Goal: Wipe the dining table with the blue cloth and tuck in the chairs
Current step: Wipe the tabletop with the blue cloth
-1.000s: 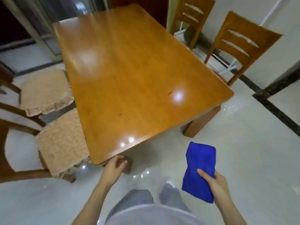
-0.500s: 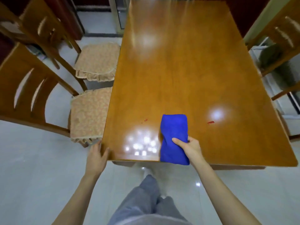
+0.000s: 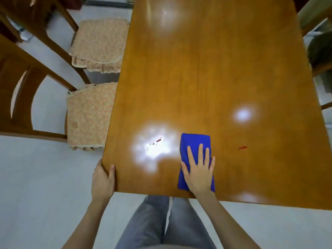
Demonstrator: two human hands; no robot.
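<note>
The folded blue cloth lies flat on the glossy wooden dining table near its front edge. My right hand presses down on the cloth with straight, spread fingers. My left hand grips the table's near left corner, thumb on top. Red smears mark the tabletop: one just left of the cloth, another to its right. Two wooden chairs with beige cushions stand pulled out on the left, the near chair and the far chair.
On the right side, parts of two more wooden chairs show past the table's edge. Pale glossy floor surrounds the table. My legs in grey trousers stand at the front edge.
My right hand has gone from pinching the cloth to laying it flat and pressing on it with straight fingers. My view has closed in over the table. My left hand stays on the corner.
</note>
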